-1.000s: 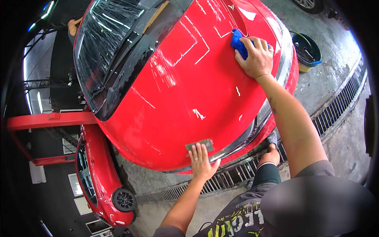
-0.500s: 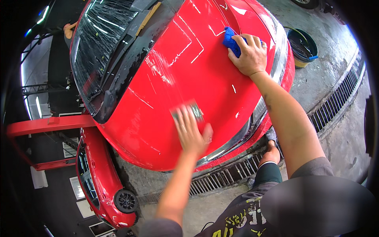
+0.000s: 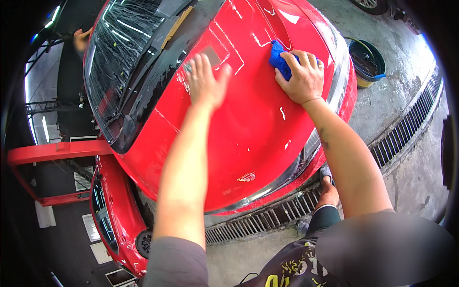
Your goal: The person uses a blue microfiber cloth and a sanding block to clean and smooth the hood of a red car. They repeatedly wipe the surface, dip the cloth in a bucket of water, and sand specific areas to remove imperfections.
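Note:
My left hand (image 3: 206,82) lies flat on the hood near the windshield base, fingers stretched out and thumb spread. Partly under its fingers is a thin greyish square pad (image 3: 211,55), pressed flat to the paint. What the fingers cover of it is hidden. Farther right, my right hand (image 3: 304,79) is closed over a bunched blue cloth (image 3: 278,58), which rests against the hood. Both hands are on the glossy red hood (image 3: 248,124) of a car. White light reflections and faint wet streaks show on the paint.
A wet windshield (image 3: 124,43) with a wiper and a tan strip (image 3: 177,26) is at upper left. A dark bucket (image 3: 366,62) stands right of the car. A floor grate (image 3: 406,122) curves around the front. Another red car (image 3: 117,215) and a person (image 3: 82,40) are at left.
My left hand and the pad have slid up and left across the hood, from the middle toward the windshield. My right hand and the blue cloth stay nearly in place.

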Available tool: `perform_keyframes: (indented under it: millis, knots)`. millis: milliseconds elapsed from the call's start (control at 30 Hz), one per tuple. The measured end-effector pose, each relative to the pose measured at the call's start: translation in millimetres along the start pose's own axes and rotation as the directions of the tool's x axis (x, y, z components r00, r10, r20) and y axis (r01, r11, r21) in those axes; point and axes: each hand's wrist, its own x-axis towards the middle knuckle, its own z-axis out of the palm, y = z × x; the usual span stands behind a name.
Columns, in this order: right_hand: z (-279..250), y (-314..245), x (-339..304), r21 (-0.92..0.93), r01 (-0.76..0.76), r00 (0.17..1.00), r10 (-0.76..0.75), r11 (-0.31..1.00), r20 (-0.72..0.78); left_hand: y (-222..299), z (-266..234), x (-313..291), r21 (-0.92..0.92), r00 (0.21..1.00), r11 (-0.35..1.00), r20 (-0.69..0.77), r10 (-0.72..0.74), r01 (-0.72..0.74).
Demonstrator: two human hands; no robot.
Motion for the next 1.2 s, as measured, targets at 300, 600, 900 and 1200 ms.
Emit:
perform_keyframes:
  millis: [300, 600, 900, 1200]
  knots:
    - [-2, 11, 5, -0.011, -0.022, 0.999, 0.022, 1.000, -0.034, 28, 52, -357, 0.008, 0.961, 0.985, 0.221, 0.166, -0.172]
    - [-5, -10, 2, 0.078, -0.003, 0.999, 0.006, 0.997, -0.043, 14, -7, 42, 0.035, 0.991, 0.991, -0.022, 0.128, -0.128]
    - [-3, 8, 6, -0.006, -0.016, 0.999, 0.016, 1.000, -0.037, 17, 59, -391, 0.037, 0.925, 0.956, 0.266, 0.271, -0.291]
    - [0, -10, -1, 0.056, 0.022, 0.999, -0.019, 0.998, -0.050, -16, -14, 22, 0.015, 0.999, 1.000, 0.044, -0.011, 0.011]
